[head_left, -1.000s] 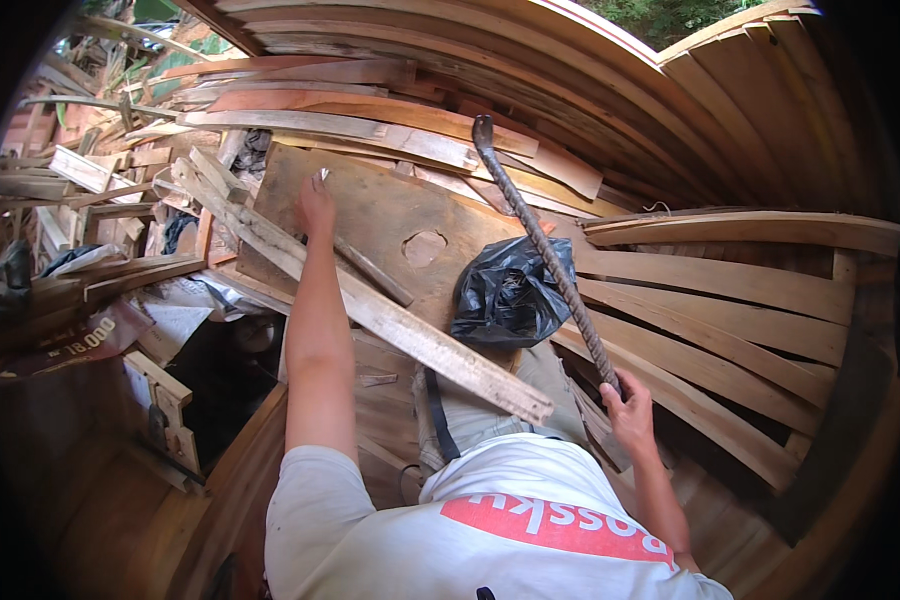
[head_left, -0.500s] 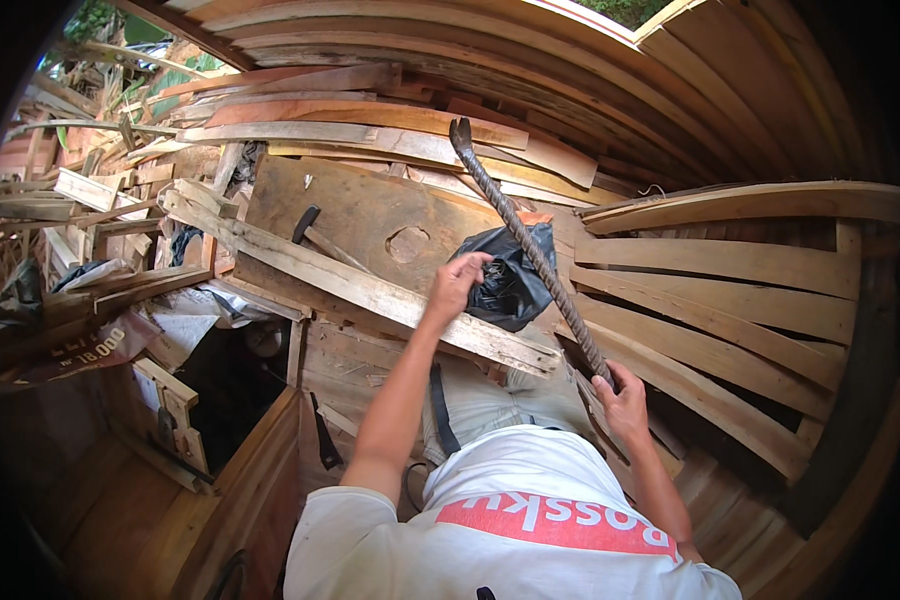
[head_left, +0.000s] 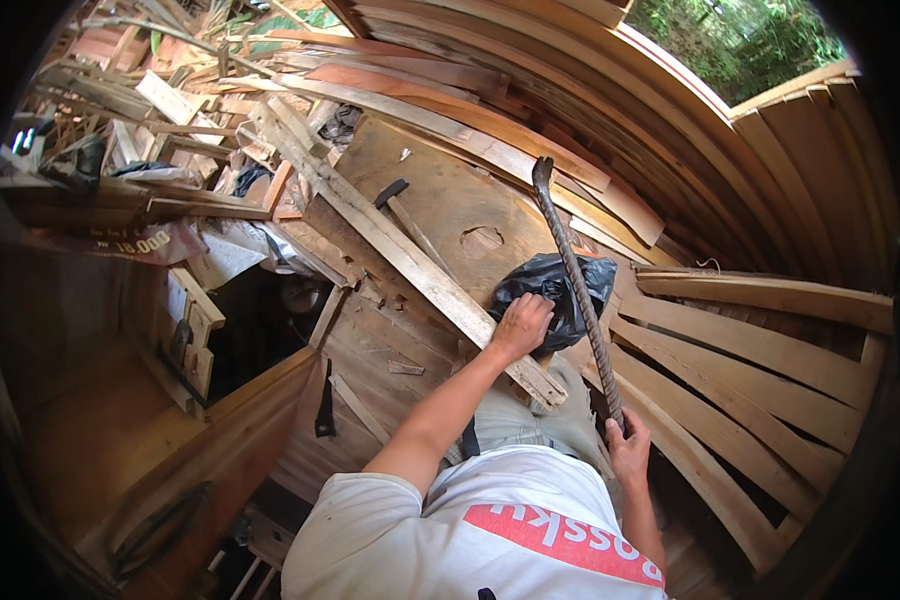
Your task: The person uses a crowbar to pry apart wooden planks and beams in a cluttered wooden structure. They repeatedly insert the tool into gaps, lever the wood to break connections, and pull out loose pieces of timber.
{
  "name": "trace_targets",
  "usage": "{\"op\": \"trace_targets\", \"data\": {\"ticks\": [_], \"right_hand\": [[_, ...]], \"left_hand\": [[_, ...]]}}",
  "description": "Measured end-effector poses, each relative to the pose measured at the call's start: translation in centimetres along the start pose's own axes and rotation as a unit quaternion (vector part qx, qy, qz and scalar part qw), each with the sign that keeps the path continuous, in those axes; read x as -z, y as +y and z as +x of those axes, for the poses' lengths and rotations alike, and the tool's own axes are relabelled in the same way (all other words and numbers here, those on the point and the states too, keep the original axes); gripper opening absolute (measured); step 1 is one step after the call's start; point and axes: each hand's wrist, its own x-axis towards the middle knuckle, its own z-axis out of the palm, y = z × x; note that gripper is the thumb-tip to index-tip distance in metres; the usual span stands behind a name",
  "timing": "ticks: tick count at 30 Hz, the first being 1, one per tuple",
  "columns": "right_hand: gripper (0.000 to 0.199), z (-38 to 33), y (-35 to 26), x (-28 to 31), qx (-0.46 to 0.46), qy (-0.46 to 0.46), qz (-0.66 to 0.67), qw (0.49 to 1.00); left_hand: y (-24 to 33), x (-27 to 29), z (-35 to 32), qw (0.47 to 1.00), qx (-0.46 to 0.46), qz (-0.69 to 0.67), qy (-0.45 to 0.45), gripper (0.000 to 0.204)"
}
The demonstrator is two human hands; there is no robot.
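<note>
My right hand [head_left: 626, 447] is wrapped round the lower end of a crowbar [head_left: 576, 268], a dark twisted rod with a forked claw at its raised far end. Across a black plastic bag [head_left: 592, 272] the crowbar passes, leaning away from me. My left hand [head_left: 526, 324] reaches over the near left part of the bag, fingers curled down against it. What those fingers hold, if anything, is hidden. Under my left wrist lies a long pale wooden beam [head_left: 410, 262]. Behind the beam, a hammer [head_left: 408, 210] with a dark head rests on a worn board [head_left: 515, 212].
The board has a round patch [head_left: 482, 240]. Curved planks [head_left: 740, 340] lie fanned out at right, and more planks [head_left: 440, 105] are stacked behind. A dark square opening [head_left: 260, 335] gapes at left. Beyond it is a heap of scrap wood [head_left: 120, 110].
My left hand has turned palm down and lowered onto the bag. The right hand keeps hold of the crowbar. The whole view has shifted and tilted.
</note>
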Motion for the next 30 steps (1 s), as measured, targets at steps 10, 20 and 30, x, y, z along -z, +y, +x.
{"op": "trace_targets", "data": {"ticks": [10,20,30], "right_hand": [[0.035,0.4,-1.1,0.4,0.029,-0.024,-0.068,0.997],[0.039,2.3,-2.1,0.4,0.06,-0.084,-0.119,0.988],[0.044,6.5,-2.9,-0.4,0.142,-0.151,-0.188,0.96]], "left_hand": [[-1.5,2.2,-4.9,0.906,0.183,0.187,0.332,0.069],[-3.0,1.9,-5.6,0.76,0.512,-0.106,0.386,0.1],[-3.3,2.9,-7.2,0.624,0.431,-0.428,0.491,0.044]]}}
